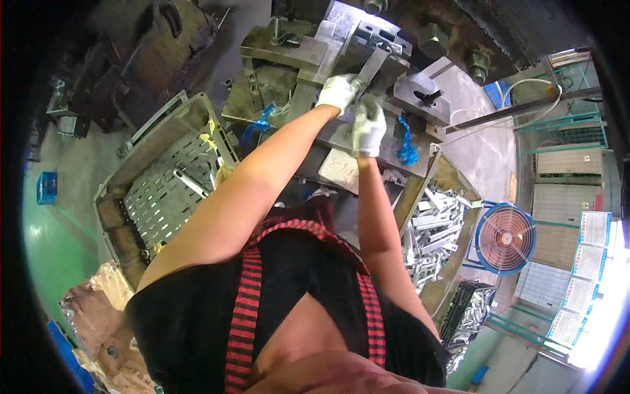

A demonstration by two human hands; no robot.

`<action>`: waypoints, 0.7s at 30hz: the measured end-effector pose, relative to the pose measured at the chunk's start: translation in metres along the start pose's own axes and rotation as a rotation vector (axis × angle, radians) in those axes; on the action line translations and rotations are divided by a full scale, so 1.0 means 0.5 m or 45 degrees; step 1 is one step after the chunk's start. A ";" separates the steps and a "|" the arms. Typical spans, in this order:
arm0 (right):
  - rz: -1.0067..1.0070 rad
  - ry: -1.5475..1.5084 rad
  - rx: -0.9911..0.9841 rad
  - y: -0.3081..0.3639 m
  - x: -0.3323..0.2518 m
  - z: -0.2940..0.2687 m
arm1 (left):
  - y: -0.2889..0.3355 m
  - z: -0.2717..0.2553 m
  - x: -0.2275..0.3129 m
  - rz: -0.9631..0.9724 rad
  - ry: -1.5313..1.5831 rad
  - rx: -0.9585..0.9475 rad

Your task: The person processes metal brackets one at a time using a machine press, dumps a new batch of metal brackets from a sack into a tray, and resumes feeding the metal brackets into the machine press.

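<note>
Mostly unclear: gloved left hand [338, 92] and right hand [369, 128] grip a metal strip [374, 65]; 3 o'clock bin [459, 217] holds brackets, 9 o'clock crate [121, 217] perforated plates.

White knit cloth gloves, matt and slightly soiled, on left hand [338, 92] and right hand [369, 128]. Between the fingertips, flat metal strip [374, 65], dull grey, smooth. Under the fingers, steel press die [308, 52], dark, oily, scuffed. Beside right-hand fingers, glossy blue plastic tie [407, 148].
</note>
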State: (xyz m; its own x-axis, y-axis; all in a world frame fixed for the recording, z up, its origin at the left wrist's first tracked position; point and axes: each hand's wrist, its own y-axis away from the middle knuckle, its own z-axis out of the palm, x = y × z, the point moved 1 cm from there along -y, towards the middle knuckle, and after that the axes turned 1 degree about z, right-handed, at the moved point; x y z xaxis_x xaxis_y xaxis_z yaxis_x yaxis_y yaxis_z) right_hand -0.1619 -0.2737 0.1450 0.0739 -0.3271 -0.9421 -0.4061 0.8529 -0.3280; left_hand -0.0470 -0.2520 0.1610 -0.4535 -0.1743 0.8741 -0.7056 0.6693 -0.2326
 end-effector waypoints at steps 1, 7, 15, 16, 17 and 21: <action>-0.112 0.132 0.023 0.008 -0.014 0.005 | -0.007 -0.002 -0.005 -0.005 -0.001 0.012; -0.185 0.346 -0.016 -0.033 -0.055 0.003 | -0.006 0.017 -0.013 -0.004 -0.104 -0.100; -0.159 0.821 -0.168 -0.106 -0.068 0.022 | 0.084 -0.034 -0.019 -0.097 0.022 -0.149; -0.167 0.947 -0.206 -0.116 -0.064 0.033 | 0.115 -0.066 -0.037 -0.048 0.060 -0.098; -0.182 1.050 -0.198 -0.127 -0.057 0.041 | 0.145 -0.109 -0.064 -0.028 -0.014 -0.065; -0.174 1.090 -0.268 -0.155 -0.023 0.032 | 0.235 -0.360 -0.190 -0.414 -0.249 0.091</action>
State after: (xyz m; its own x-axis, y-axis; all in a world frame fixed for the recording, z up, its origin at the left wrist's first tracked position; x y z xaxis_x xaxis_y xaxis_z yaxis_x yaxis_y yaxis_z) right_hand -0.1165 -0.3296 0.1801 -0.5377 -0.6840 -0.4930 -0.6087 0.7195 -0.3344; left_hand 0.0113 -0.0270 0.1274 -0.2900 -0.5086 0.8107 -0.8628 0.5054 0.0084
